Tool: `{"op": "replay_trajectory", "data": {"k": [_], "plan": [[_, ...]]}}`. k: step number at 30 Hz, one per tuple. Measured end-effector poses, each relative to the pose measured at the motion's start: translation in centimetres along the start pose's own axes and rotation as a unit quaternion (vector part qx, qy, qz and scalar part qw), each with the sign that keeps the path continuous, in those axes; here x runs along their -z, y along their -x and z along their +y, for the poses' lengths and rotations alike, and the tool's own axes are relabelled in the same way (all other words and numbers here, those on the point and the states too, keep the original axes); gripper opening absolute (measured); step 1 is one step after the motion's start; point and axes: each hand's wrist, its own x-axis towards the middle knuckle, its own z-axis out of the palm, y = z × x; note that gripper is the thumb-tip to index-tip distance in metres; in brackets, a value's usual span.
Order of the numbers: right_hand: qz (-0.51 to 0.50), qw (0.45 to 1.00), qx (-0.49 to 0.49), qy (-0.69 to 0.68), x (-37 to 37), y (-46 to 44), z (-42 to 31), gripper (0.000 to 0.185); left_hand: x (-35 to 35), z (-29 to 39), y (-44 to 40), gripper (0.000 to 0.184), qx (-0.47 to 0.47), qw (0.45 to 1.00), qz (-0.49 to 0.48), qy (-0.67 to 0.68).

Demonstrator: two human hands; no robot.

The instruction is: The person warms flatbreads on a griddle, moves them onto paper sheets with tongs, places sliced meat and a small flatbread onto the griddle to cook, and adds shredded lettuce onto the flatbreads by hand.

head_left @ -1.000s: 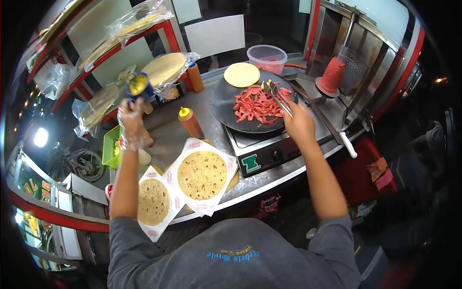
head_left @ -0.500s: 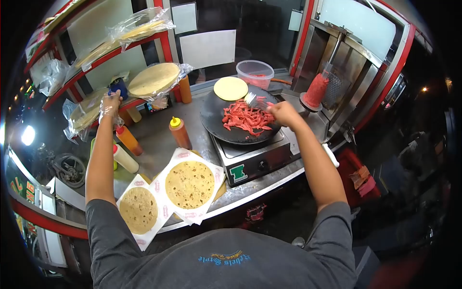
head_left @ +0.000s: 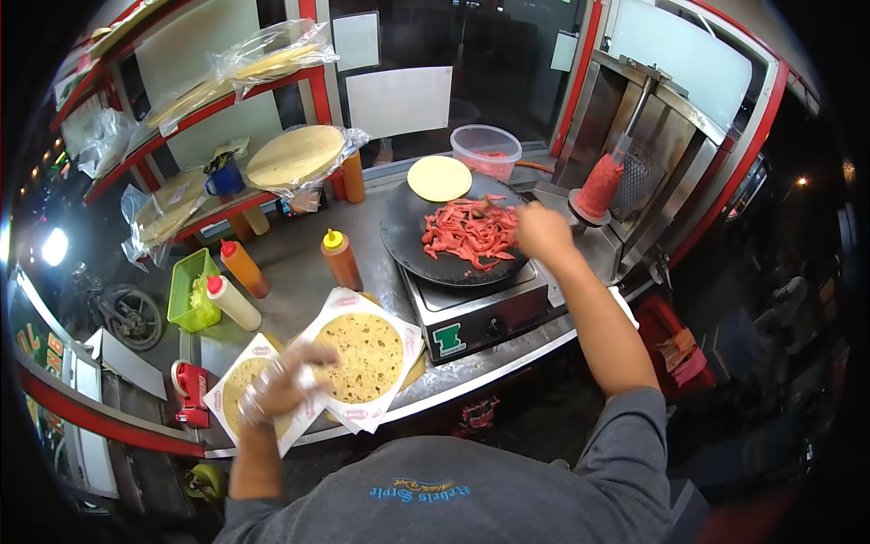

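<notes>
My left hand (head_left: 283, 385), in a clear plastic glove and smeared by motion, is above two flatbreads on printed paper. Below it lies the left flatbread (head_left: 237, 385), partly covered; the larger flatbread (head_left: 361, 355) is just to its right. My right hand (head_left: 544, 231) is closed at the right edge of a black round griddle (head_left: 412, 249), beside a heap of red meat strips (head_left: 467, 234). The metal utensil in its grip is mostly hidden and blurred. A pale flatbread round (head_left: 439, 179) rests at the griddle's back.
Sauce bottles (head_left: 340, 258) and a green basket (head_left: 195, 292) stand left of the gas stove (head_left: 485, 317). A blue mug (head_left: 225, 175) and bagged flatbreads (head_left: 294, 156) sit on the shelf. Behind the griddle is a plastic tub (head_left: 486, 150); a meat spit (head_left: 600, 186) stands right.
My left hand has come down from the blue mug on the shelf to over the flatbreads. My right hand has shifted slightly, and the meat strips lie rearranged, with the utensil's metal head less visible.
</notes>
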Motion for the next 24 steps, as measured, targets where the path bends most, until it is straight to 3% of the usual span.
{"op": "replay_trajectory", "data": {"k": [2, 3, 5, 6, 8, 9, 10, 13, 15, 16, 18, 22, 24], "plan": [[-0.014, 0.999, 0.04, 0.0, 1.7, 1.1, -2.6, 0.023, -2.8, 2.5, 2.0, 0.039, -0.034, 0.997, -0.043, 0.048], [-0.011, 0.999, 0.05, 0.012, 3.5, 1.4, -3.2, 0.023, -4.3, 2.3, 3.0, 0.038, -0.028, 0.996, -0.019, 0.084], [0.082, 0.996, 0.045, -0.011, 3.0, -0.2, -2.5, 0.024, -6.1, 1.6, 3.9, 0.033, -0.006, 0.992, 0.006, 0.13], [0.121, 0.991, 0.043, -0.025, 2.1, -1.0, -2.0, 0.024, -6.2, 1.5, 3.8, 0.029, -0.018, 0.999, 0.001, 0.039], [0.117, 0.988, 0.097, 0.012, -0.9, -1.7, -1.3, 0.026, -7.2, 1.7, 3.8, 0.027, 0.047, 0.998, 0.027, 0.026], [0.11, 0.984, 0.137, 0.02, -1.7, -0.7, -2.0, 0.026, -7.3, 0.9, 4.6, 0.026, 0.019, 0.996, -0.015, -0.086], [0.111, 0.978, 0.176, 0.032, -1.8, -0.4, -2.2, 0.027, -6.6, 1.1, 5.1, 0.026, 0.051, 0.991, -0.07, -0.098], [0.076, 0.992, 0.088, -0.039, 2.1, 1.1, 0.0, 0.034, -6.8, -0.2, 7.9, 0.027, 0.061, 0.988, -0.066, -0.13], [0.097, 0.99, 0.041, -0.091, 2.4, 0.7, 2.8, 0.037, -7.7, -1.4, 8.9, 0.027, 0.095, 0.994, -0.031, -0.045], [0.091, 0.993, 0.033, -0.067, 1.4, 0.0, 3.4, 0.037, -8.4, -1.5, 9.5, 0.027, 0.116, 0.993, -0.02, 0.0], [0.079, 0.997, 0.013, -0.023, -1.3, -0.7, 4.5, 0.036, -8.5, 0.8, 7.6, 0.024, 0.085, 0.993, -0.043, -0.067], [0.063, 0.991, 0.112, -0.028, 1.0, 1.9, 0.1, 0.034, -8.8, 0.8, 6.0, 0.024, 0.022, 0.996, -0.082, -0.041], [0.094, 0.992, 0.082, -0.036, 2.6, 1.9, -0.6, 0.039, -9.3, 0.3, 5.4, 0.024, 0.014, 0.994, -0.105, -0.042]]}}
